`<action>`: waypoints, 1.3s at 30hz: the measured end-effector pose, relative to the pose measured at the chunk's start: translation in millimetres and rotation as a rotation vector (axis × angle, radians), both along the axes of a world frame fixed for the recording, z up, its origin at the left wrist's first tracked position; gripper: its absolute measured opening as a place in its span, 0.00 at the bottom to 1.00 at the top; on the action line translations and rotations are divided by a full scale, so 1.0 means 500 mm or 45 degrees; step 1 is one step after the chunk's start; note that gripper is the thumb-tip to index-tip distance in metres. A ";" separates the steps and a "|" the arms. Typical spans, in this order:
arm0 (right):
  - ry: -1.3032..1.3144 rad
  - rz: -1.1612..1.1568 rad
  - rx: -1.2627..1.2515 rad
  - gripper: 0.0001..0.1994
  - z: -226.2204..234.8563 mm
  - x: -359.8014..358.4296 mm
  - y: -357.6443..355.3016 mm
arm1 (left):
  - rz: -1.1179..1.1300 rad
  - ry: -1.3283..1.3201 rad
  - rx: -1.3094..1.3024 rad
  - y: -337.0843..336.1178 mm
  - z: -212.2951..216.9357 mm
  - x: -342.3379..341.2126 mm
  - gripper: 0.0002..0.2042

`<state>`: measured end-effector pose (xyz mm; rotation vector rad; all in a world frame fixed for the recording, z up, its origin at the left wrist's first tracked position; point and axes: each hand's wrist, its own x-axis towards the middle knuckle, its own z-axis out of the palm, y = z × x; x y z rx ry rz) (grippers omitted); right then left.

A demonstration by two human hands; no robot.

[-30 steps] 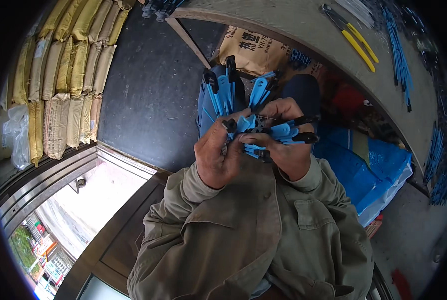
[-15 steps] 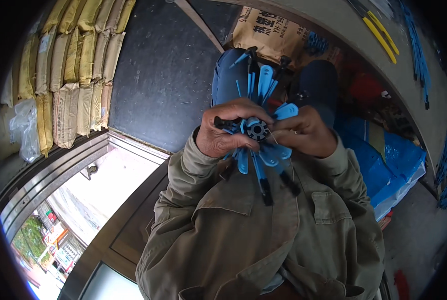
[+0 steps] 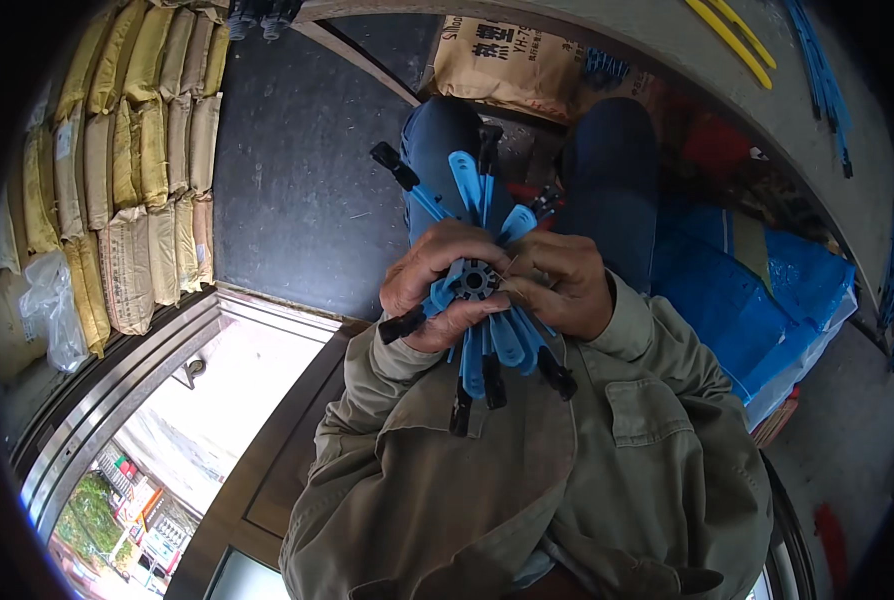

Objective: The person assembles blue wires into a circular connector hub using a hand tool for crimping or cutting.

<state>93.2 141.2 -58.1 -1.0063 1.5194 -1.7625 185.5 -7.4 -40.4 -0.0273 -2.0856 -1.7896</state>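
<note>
In front of my body is a hub assembly with a round, black, notched hub (image 3: pixel 476 280) and blue arms (image 3: pixel 464 178) fanning out all round it. Several arms are flat and rounded, others are thin rods with black end pieces (image 3: pixel 395 165). My left hand (image 3: pixel 422 275) wraps round it from the left, thumb and fingers either side of the hub. Close against the hub's right side, my right hand (image 3: pixel 562 285) has its fingertips pinched together on what looks like a thin wire (image 3: pixel 508 268). The wire's far end is hidden among the arms.
Overhead right, a grey bench (image 3: pixel 667 50) carries yellow-handled pliers (image 3: pixel 732 40) and a bundle of blue rods (image 3: pixel 825 85). Stacked paper sacks (image 3: pixel 127 170) line the left. A brown sack (image 3: pixel 507 70) stands beyond my knees, and blue sheeting (image 3: pixel 747 300) lies to the right.
Both hands and the hub assembly have shifted slightly left and down in view. The blue arms have turned to different positions around the hub. The right fingertips have stayed near the hub.
</note>
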 end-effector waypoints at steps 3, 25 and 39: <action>-0.006 0.040 0.036 0.07 -0.002 -0.015 0.004 | -0.008 -0.008 0.017 0.002 -0.004 -0.006 0.19; 1.769 -0.940 0.923 0.11 0.063 -0.470 0.091 | 0.202 -0.265 0.158 0.039 -0.024 -0.065 0.11; 1.745 -0.342 0.559 0.08 0.145 -0.146 0.075 | -0.126 -0.251 0.272 -0.007 0.001 -0.010 0.17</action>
